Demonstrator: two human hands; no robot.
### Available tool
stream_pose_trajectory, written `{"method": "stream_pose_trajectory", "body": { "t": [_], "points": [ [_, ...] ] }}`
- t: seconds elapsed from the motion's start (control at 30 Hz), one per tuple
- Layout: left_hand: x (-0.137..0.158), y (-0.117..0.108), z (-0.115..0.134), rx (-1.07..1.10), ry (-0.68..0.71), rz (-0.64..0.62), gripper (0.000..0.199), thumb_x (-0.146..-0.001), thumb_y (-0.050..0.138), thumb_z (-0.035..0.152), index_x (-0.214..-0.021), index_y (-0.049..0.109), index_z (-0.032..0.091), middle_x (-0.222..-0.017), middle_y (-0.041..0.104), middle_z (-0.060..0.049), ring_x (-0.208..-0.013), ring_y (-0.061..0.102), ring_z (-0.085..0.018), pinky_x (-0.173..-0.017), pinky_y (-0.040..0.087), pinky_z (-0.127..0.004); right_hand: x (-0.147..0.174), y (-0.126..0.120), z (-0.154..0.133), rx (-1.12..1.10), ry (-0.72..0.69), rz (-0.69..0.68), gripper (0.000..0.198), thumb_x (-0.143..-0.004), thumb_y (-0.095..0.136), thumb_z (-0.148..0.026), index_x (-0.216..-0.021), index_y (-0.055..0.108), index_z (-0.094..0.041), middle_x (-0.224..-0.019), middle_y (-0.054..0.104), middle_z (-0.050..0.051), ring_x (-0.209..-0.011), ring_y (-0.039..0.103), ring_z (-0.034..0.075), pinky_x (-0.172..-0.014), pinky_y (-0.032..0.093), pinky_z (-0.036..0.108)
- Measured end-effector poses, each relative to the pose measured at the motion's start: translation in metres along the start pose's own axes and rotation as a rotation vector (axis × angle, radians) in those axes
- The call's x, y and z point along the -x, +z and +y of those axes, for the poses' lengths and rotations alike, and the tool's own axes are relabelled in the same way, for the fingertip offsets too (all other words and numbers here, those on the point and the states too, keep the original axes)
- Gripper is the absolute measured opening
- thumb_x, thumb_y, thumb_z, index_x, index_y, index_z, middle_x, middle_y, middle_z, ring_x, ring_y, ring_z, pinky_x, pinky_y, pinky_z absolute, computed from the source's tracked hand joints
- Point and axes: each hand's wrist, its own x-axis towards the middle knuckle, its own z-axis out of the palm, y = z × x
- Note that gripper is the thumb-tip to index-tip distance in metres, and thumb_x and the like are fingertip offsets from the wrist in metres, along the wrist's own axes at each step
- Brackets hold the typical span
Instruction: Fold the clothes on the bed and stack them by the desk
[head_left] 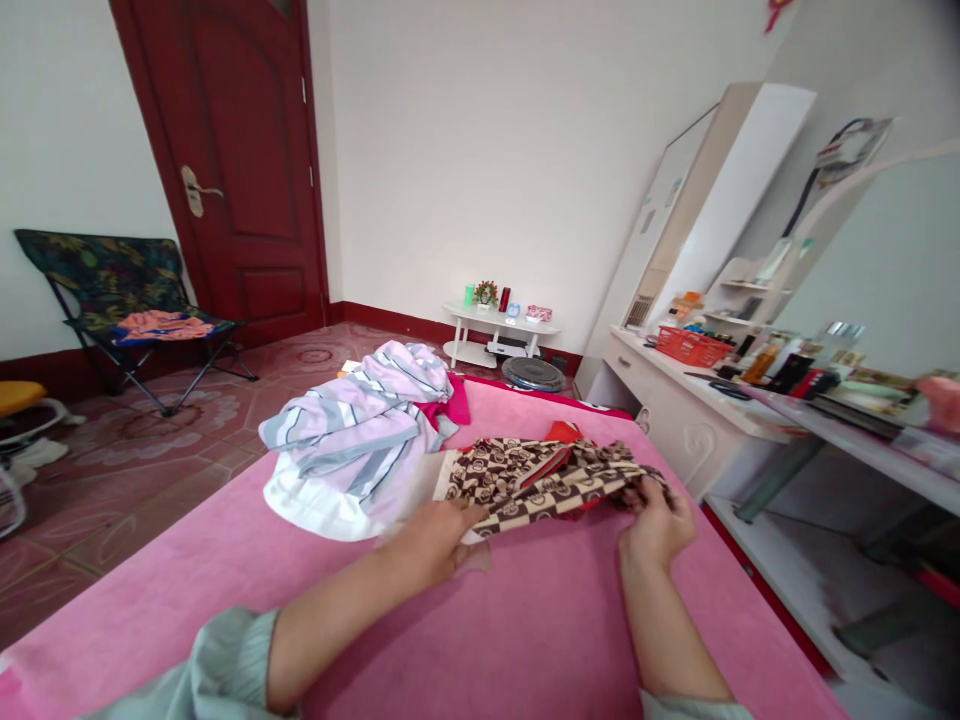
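Observation:
A brown-and-cream checked garment [555, 500] with a printed pattern lies stretched between my hands over the pink bed cover [540, 620]. My left hand [431, 545] is closed on its near left edge, fingers pinching the cloth. At its right end, my right hand [658, 525] grips bunched fabric, held slightly up. Bits of red cloth [564, 432] show behind and under the garment. Just left of it is a heap of striped pale pink, grey and white bedding [367, 420], partly touching it.
Along the right stands a white dressing table [675, 390] with a red basket [691, 347], bottles and a mirror. A low white table [491, 318] with small items is beyond the bed. Far left, a folding chair [120, 280] holds orange cloth near a dark red door [240, 160].

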Motion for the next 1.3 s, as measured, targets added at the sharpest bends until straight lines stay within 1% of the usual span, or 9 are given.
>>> {"method": "stream_pose_trajectory", "body": {
  "t": [0.2, 0.43, 0.57, 0.73, 0.87, 0.97, 1.1, 1.2, 1.3],
  "points": [
    [0.036, -0.021, 0.037, 0.221, 0.308, -0.287, 0.018, -0.071, 0.067, 0.028, -0.087, 0.070, 0.023, -0.075, 0.069, 0.000, -0.066, 0.062, -0.017, -0.057, 0.042, -0.023, -0.028, -0.019, -0.042, 0.336, -0.326, 0.186, 0.030, -0.080, 0.043, -0.036, -0.106, 0.055, -0.026, -0.122, 0.057, 0.012, -0.114, 0.054, 0.033, -0.090, 0.048, 0.052],
    [0.038, -0.026, 0.042, 0.317, 0.232, -0.306, 0.026, -0.083, 0.058, 0.047, -0.089, 0.071, 0.026, -0.078, 0.069, 0.001, -0.069, 0.063, -0.015, -0.061, 0.044, -0.022, 0.005, -0.003, -0.047, 0.665, -0.157, -0.856, 0.048, -0.060, 0.072, -0.040, -0.101, 0.064, -0.018, -0.074, 0.067, 0.003, -0.067, 0.063, 0.022, -0.063, 0.049, 0.034],
    [0.029, -0.013, 0.026, 0.114, 0.002, -0.085, 0.055, -0.070, 0.071, 0.039, -0.122, 0.057, 0.031, -0.116, 0.059, -0.006, -0.104, 0.057, -0.026, -0.087, 0.045, -0.033, 0.044, 0.011, -0.030, 0.943, -0.228, -1.061, 0.015, -0.064, 0.069, -0.028, -0.076, 0.065, -0.021, -0.063, 0.062, -0.001, -0.067, 0.061, 0.018, -0.064, 0.044, 0.030],
    [0.027, 0.006, 0.008, 0.021, -0.133, -0.098, 0.072, -0.068, 0.070, 0.036, -0.134, 0.044, 0.029, -0.125, 0.051, -0.009, -0.108, 0.054, -0.029, -0.090, 0.045, -0.038, 0.069, 0.030, -0.047, 0.398, -0.102, -1.103, 0.014, -0.083, 0.048, -0.031, -0.087, 0.058, -0.022, -0.090, 0.068, 0.005, -0.086, 0.065, 0.019, -0.074, 0.049, 0.031],
    [0.028, 0.013, 0.003, -0.026, -0.165, -0.102, 0.031, -0.075, 0.059, 0.026, -0.106, 0.060, 0.023, -0.108, 0.061, -0.009, -0.097, 0.058, -0.026, -0.079, 0.046, -0.033, 0.052, 0.033, -0.058, 0.098, -0.126, -0.958, 0.046, -0.082, 0.054, -0.040, -0.124, 0.045, -0.025, -0.135, 0.049, 0.009, -0.122, 0.050, 0.020, -0.096, 0.043, 0.035],
    [0.031, 0.009, -0.001, 0.018, -0.136, -0.109, 0.006, -0.075, 0.054, 0.021, -0.075, 0.059, 0.021, -0.083, 0.064, -0.004, -0.076, 0.059, -0.020, -0.063, 0.041, -0.027, 0.022, 0.014, -0.038, 0.446, -0.235, -0.734, 0.050, -0.075, 0.058, -0.042, -0.119, 0.053, -0.019, -0.121, 0.058, 0.014, -0.111, 0.055, 0.025, -0.095, 0.042, 0.043],
    [0.042, -0.020, -0.014, 0.141, -0.146, 0.035, 0.012, -0.079, 0.052, 0.024, -0.069, 0.056, 0.019, -0.066, 0.059, 0.001, -0.059, 0.052, -0.013, -0.054, 0.033, -0.024, -0.017, -0.026, -0.001, 0.934, -0.228, -0.546, 0.044, -0.055, 0.072, -0.037, -0.096, 0.067, -0.022, -0.101, 0.064, 0.012, -0.092, 0.060, 0.030, -0.083, 0.045, 0.049],
    [0.053, -0.053, -0.030, 0.205, -0.190, 0.220, 0.019, -0.084, 0.050, 0.031, -0.071, 0.056, 0.019, -0.059, 0.055, 0.003, -0.054, 0.049, -0.012, -0.052, 0.032, -0.023, -0.030, -0.039, 0.007, 0.814, -0.114, -0.509, 0.020, -0.052, 0.072, -0.034, -0.066, 0.066, -0.022, -0.068, 0.064, 0.006, -0.068, 0.061, 0.025, -0.069, 0.048, 0.043],
    [0.066, -0.084, -0.042, 0.256, -0.217, 0.481, 0.020, -0.085, 0.053, 0.036, -0.075, 0.057, 0.019, -0.062, 0.056, 0.003, -0.057, 0.051, -0.012, -0.053, 0.036, -0.023, -0.027, -0.029, -0.010, 0.527, -0.098, -0.386, 0.028, -0.064, 0.064, -0.044, -0.074, 0.065, -0.018, -0.063, 0.062, 0.004, -0.059, 0.058, 0.020, -0.061, 0.048, 0.035]
  ]
}}
